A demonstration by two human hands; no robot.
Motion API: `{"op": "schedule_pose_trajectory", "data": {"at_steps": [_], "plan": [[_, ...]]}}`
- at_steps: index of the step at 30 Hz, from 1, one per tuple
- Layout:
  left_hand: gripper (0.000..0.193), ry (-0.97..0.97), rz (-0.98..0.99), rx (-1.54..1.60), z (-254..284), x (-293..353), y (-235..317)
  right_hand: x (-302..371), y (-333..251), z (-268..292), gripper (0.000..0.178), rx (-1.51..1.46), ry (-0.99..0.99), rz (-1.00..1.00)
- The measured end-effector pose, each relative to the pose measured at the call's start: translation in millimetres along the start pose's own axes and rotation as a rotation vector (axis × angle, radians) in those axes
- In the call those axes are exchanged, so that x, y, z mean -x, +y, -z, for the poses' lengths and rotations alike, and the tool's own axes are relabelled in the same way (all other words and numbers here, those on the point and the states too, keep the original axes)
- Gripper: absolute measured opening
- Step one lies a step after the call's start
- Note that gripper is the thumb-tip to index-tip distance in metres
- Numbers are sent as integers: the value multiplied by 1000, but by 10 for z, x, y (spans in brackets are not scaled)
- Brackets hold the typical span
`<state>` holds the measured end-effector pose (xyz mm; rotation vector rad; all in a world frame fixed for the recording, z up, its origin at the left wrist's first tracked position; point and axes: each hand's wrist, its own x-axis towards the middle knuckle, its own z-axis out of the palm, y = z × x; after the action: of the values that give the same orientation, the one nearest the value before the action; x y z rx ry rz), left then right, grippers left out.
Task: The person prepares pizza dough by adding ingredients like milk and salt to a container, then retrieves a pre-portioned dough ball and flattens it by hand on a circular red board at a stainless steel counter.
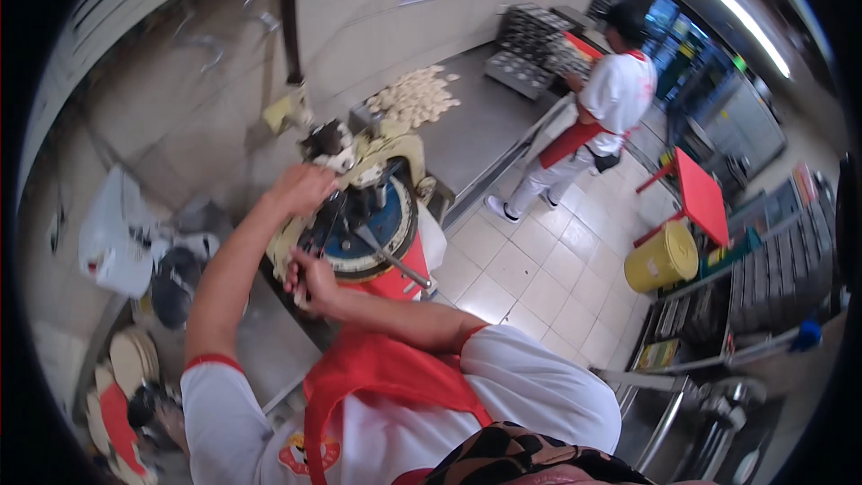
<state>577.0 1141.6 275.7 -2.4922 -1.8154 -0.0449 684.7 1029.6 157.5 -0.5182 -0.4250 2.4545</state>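
A round machine with a cream frame [402, 145], a blue disc [395, 216] and a red base stands before me. My left hand [307, 190] is at its left upper side, fingers curled down by the dark parts near the disc; what they grip is hidden. Lower down, my right hand [312, 277] is closed at the machine's near left edge, and I cannot make out what is in it. A metal lever [395, 256] slants from the disc toward the near right. Behind the machine, flat pale dough pieces [417, 97] lie heaped on a steel table [471, 139].
Farther right, a person [615, 94] in white with a red apron works beside stacked metal trays [525, 72]. A yellow bin [663, 258] and a red table [696, 193] stand on the tiled floor. A white container [115, 233] and dark pot [177, 286] are at left.
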Motion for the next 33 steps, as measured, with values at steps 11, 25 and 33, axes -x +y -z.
{"op": "schedule_pose_trajectory", "data": {"at_steps": [11,25,33], "plan": [[22,1166,514,823,-311,877,804,157,-391,638,28,70,-312,-188],[51,358,2252,1049,-4591,4622,3653,-288,-46,214,24,149,-272,-169],[48,224,2090,1312,-4663,4924,3011,-114,-19,-177,69,330,-356,94]]}}
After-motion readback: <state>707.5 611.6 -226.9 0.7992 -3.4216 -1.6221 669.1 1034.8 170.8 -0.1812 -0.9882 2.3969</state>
